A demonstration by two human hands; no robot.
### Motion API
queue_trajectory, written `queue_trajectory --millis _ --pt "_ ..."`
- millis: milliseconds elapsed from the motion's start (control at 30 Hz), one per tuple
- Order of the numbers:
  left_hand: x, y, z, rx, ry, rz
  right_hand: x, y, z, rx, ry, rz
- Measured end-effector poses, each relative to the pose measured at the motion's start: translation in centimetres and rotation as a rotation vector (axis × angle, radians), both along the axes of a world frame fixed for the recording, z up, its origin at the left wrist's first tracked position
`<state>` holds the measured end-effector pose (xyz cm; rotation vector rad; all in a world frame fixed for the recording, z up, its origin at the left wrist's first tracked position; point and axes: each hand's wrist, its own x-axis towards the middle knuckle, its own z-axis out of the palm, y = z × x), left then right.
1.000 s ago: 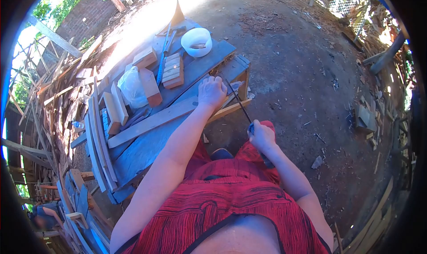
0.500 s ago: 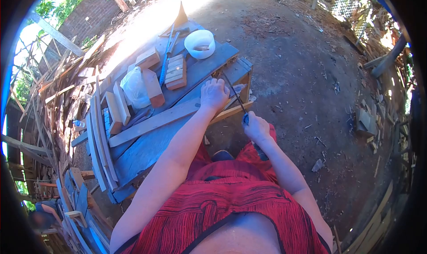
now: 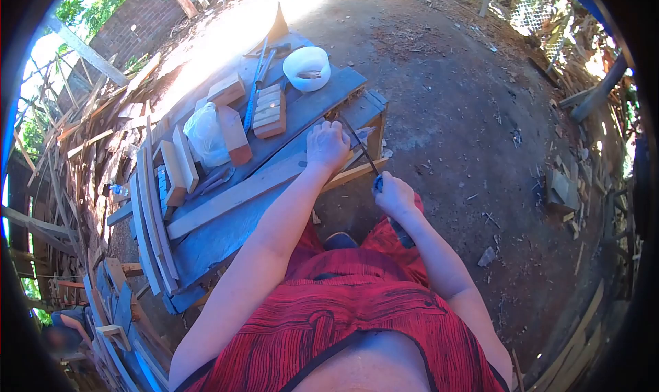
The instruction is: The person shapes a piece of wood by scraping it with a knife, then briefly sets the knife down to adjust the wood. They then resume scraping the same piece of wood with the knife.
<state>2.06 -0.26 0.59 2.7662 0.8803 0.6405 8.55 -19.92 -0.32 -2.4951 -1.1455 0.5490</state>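
A long wooden plank (image 3: 230, 200) lies lengthwise on the worn blue-grey workbench (image 3: 218, 239). My left hand (image 3: 327, 145) is closed over the plank near its right end, fingers curled and knuckles up. Just right of it, a thin dark saw blade (image 3: 360, 143) slants across the plank's end. My right hand (image 3: 396, 195) grips the saw by its blue handle, beyond the bench edge and in front of my red clothing. The far tip of the blade reaches close to the fingers of my left hand.
On the bench stand a white bowl (image 3: 307, 68), a row of small wood blocks (image 3: 269, 112), a blue straightedge (image 3: 251, 102) and a clear plastic bag (image 3: 206, 139). Curved strips (image 3: 152, 217) lie at its left end. Scrap wood (image 3: 89, 165) piles up beyond, over bare ground.
The bench and its things sit very slightly further left in view. Both hands keep their holds on the plank and the saw, in nearly the same places.
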Motion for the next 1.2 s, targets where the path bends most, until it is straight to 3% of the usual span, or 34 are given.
queue_trajectory --millis 667,833,1200 --pt "0.0 -0.2 0.1 -0.002 0.013 -0.013 -0.9 -0.8 -1.6 0.035 0.081 -0.060" --pt "0.0 0.0 -0.1 0.009 -0.003 -0.022 -0.4 -1.0 -1.1 0.089 0.225 -0.019" --pt "0.0 -0.2 0.1 0.020 -0.011 -0.022 -1.9 -5.5 0.4 -0.006 0.053 -0.011"
